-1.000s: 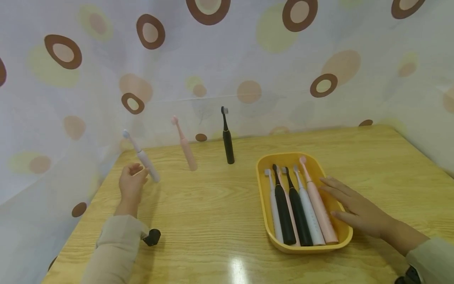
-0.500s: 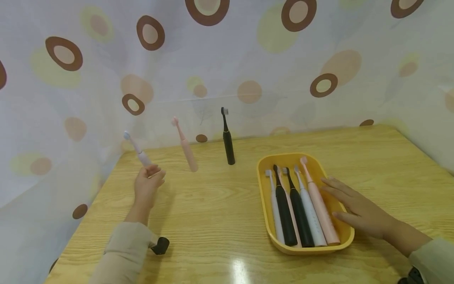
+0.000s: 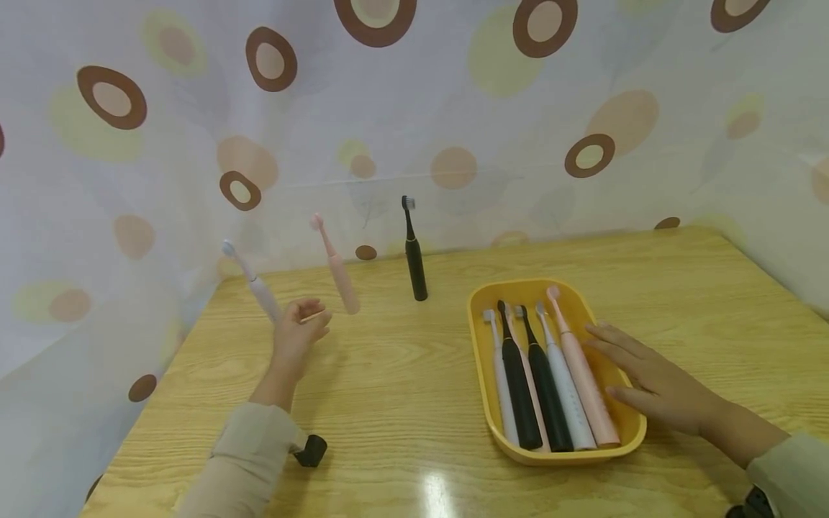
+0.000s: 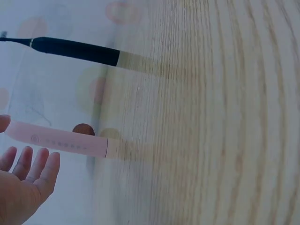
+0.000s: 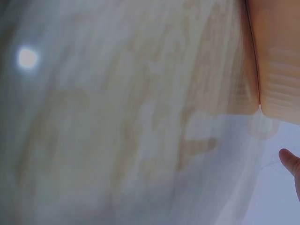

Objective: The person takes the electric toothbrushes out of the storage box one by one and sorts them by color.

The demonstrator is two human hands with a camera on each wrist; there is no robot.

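Observation:
My left hand (image 3: 299, 334) is in the air just right of a standing white electric toothbrush (image 3: 262, 293), partly covering its base, and holds nothing. A pink electric toothbrush (image 3: 343, 280) stands upright close beyond it. In the left wrist view the loosely bent fingers (image 4: 47, 173) are beside that pink handle, apart from each other. Farther right stands a black electric toothbrush (image 3: 416, 270). My right hand (image 3: 660, 381) lies with extended fingers at the right rim of a yellow tray (image 3: 479, 360); only its thumb (image 5: 289, 161) shows in the right wrist view.
Inside the tray several toothbrushes lie side by side, among them a black one (image 3: 520, 388) and a pink one (image 3: 586, 381). The wooden table (image 3: 388, 403) reaches back to a white sheet (image 3: 453, 108) patterned with dots and rings.
My left hand has moved rightward, passing in front of the white toothbrush toward the pink one. The right hand stays at the tray, and the standing toothbrushes keep their places.

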